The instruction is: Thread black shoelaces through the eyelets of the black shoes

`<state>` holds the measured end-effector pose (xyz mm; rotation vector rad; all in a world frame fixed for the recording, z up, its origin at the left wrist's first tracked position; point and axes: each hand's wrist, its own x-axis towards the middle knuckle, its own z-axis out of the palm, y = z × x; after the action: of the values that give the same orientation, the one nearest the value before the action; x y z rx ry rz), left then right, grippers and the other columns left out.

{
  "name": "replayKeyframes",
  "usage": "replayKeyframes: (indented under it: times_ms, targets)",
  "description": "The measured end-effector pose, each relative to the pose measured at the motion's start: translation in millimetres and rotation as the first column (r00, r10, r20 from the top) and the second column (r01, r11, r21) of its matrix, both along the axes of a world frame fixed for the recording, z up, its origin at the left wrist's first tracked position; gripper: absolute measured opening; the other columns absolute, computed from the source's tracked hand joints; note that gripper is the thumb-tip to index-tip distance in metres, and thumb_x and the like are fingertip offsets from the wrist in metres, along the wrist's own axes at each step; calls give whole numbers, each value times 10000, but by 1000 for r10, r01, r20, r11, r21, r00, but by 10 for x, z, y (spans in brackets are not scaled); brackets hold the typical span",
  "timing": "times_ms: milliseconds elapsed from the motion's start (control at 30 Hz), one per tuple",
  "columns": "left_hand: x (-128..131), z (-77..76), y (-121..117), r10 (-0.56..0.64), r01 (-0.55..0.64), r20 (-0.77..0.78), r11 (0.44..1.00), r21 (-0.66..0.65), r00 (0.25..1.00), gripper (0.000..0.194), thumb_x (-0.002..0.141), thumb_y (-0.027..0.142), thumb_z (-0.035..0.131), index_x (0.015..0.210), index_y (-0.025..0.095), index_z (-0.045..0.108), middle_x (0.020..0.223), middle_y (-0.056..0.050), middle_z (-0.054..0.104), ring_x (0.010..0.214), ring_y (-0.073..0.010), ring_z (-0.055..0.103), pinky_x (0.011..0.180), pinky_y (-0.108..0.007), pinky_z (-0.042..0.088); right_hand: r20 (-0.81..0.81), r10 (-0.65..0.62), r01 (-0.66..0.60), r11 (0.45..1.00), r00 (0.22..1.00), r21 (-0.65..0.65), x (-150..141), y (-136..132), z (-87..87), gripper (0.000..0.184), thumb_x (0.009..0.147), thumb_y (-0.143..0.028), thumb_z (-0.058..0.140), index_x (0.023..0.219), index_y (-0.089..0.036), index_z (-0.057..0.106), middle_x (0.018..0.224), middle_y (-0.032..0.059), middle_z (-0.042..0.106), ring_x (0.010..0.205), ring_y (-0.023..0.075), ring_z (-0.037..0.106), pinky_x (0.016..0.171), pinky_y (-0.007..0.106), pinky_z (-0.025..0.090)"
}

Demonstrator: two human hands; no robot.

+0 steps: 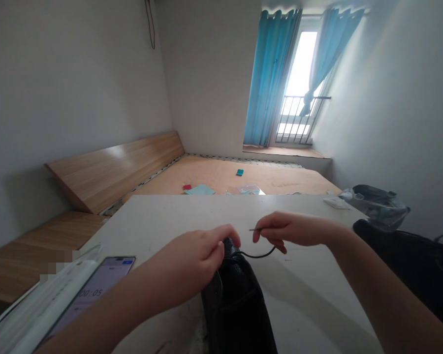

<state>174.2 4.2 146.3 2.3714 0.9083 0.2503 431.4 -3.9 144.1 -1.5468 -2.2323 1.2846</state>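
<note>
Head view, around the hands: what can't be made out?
- Fingers of the left hand hide how it meets the black leather bag.
- Fingers of the right hand hide where the black cord ends.
- The lower frame edge cuts off the bag's bottom.
- The left forearm covers the lower part of the phone.

- A home, a small bedroom by the look of it
- blue curtains [270, 78] at a barred balcony window [297, 115]
- low wooden bed platform [229, 174] and headboard panel [114, 169]
- white table [192, 211] with its far edge towards the bed

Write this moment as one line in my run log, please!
left hand: on black leather bag | right hand: holds thin black cord | nearby: white table, smartphone
</note>
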Motion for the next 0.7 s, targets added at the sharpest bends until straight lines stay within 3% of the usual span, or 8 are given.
replayKeyframes:
  times_ms: [100,233,433,700]
  targets:
    - [131,-129,-34,-27,35,-69,993,111,997,254,852,195,397,782,250,636,843,29,612,755,-154,570,665,-282,374,145,42,-28,995,989,-100,-91,-36,-27,226,917,-286,404,955,-171,595,577,-60,427,492,79,410,523,221,371]
    - [228,-266,-23,30,-22,-41,985,172,999,212,839,327,467,835,254,666,861,-2,598,753,-179,576,646,-294,380,199,85,-60,990,976,-130,-161,-46,-43,195,881,-244,430,835,-166,603,576,-53,428,490,74,386,461,192,325]
    - [279,-305,-15,72,-64,-44,986,155,996,158,752,299,541,784,253,689,841,-13,616,799,-196,581,674,-294,398,38,177,-165,962,983,-218,-206,-6,-135,174,853,-187,462,836,-132,625,544,-45,511,512,87,501,577,231,398]
    - [325,-402,-5,36,-31,-34,991,130,999,193,729,289,538,811,267,711,809,-5,620,753,-179,578,631,-280,385,-66,208,-218,943,976,-251,-215,41,-254,163,851,-184,475,763,-137,604,573,-27,562,537,92,495,595,239,396]
